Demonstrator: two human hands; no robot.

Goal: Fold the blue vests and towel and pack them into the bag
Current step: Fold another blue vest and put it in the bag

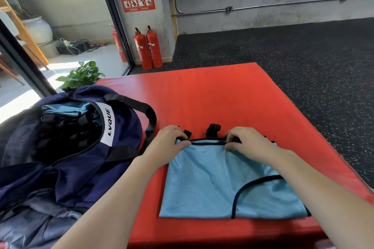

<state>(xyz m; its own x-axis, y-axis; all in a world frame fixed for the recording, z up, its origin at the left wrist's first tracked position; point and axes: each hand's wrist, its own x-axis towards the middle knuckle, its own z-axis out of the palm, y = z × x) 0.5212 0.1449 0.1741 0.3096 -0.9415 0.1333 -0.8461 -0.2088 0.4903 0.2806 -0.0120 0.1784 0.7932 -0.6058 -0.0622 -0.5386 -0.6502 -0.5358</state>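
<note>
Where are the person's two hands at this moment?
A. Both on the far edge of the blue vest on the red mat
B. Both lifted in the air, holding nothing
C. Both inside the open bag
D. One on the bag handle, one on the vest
A: the left hand and the right hand both grip the far, black-trimmed edge of the blue vest, which lies flat on the red mat, beside the bag.

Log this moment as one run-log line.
step: folding vest | left hand: pinching far edge of blue vest | right hand: pinching same edge | vest: flat on red mat | bag: open, blue fabric inside
</note>
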